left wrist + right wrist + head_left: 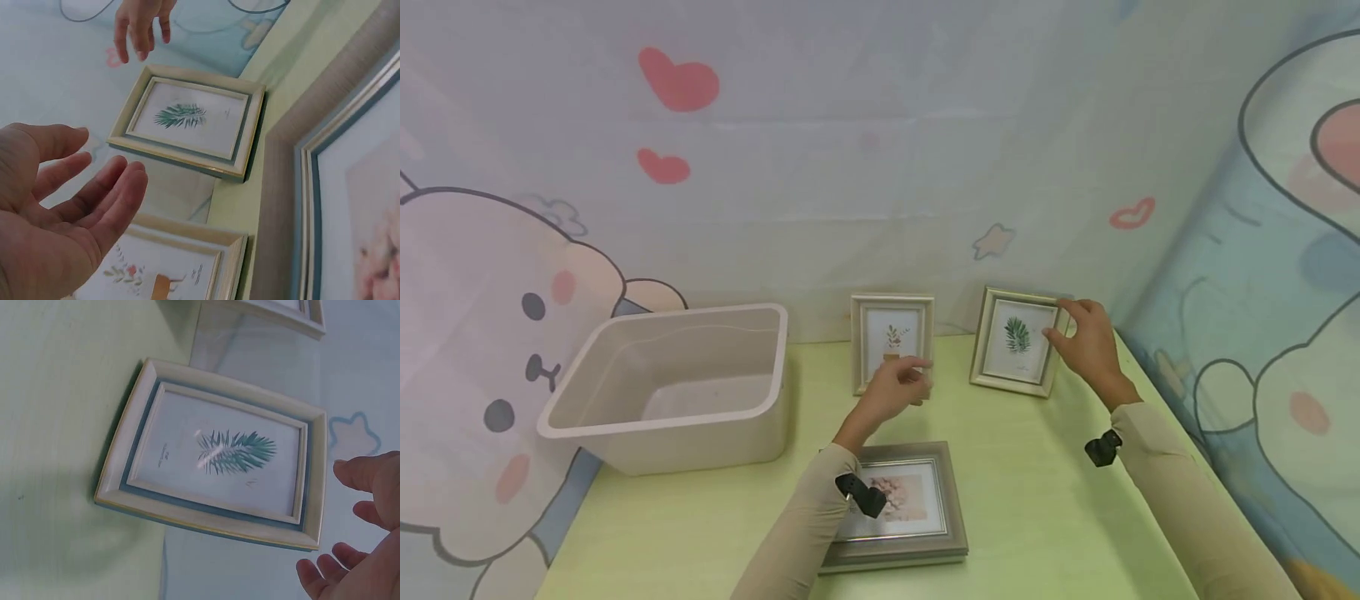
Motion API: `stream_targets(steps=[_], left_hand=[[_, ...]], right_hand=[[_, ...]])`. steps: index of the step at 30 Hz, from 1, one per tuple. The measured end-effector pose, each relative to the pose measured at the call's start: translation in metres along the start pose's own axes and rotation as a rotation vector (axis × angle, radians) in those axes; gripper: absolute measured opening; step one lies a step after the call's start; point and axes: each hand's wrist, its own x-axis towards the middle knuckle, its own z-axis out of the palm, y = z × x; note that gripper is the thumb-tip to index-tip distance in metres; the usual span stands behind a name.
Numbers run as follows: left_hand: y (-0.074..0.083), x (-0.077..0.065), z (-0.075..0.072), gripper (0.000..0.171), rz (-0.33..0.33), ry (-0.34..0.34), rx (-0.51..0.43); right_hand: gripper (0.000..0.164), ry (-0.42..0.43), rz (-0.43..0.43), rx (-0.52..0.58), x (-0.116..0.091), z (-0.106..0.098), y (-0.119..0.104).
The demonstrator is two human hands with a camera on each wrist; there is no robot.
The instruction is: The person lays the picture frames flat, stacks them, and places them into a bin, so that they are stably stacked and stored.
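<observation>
A cream picture frame with a green leaf print [1017, 335] stands leaning at the back of the table, slightly tilted. My right hand [1088, 346] is by its upper right corner, thumb and fingers spread; the right wrist view shows a gap between fingertips and frame edge. To its left stands a second cream frame with a potted-plant print [891, 321]. My left hand [895, 390] is in front of that frame's lower right part, fingers loosely bent with nothing between them. A larger grey-brown frame with a pink flower print [953, 508] lies flat nearer me, partly hidden by my left forearm.
A deep beige bin [778, 375] stands on the left of the pale green table [1022, 483]. Behind the table hangs a cartoon-printed cloth [865, 167], close behind both standing frames. More printed cloth [1262, 350] borders the table's right edge.
</observation>
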Motion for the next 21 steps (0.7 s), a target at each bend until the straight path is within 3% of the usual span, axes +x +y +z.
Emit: stream_targets(steps=[4, 9, 16, 21], left_hand=[[0.002, 0.019, 0.011, 0.040, 0.008, -0.038, -0.071], [0.000, 0.037, 0.026, 0.044, -0.008, -0.051, -0.099], [0.002, 0.060, 0.042, 0.049, -0.021, -0.049, 0.040], [0.004, 0.073, 0.053, 0.056, -0.022, -0.057, 0.125]], right_hand=[[0.056, 0.000, -0.023, -0.029, 0.008, -0.002, 0.005], [0.059, -0.070, -0.064, -0.079, 0.019, -0.003, 0.008], [0.056, -0.256, -0.044, -0.120, 0.037, -0.007, 0.002], [0.052, -0.308, 0.000, -0.137, 0.043, -0.009, 0.001]])
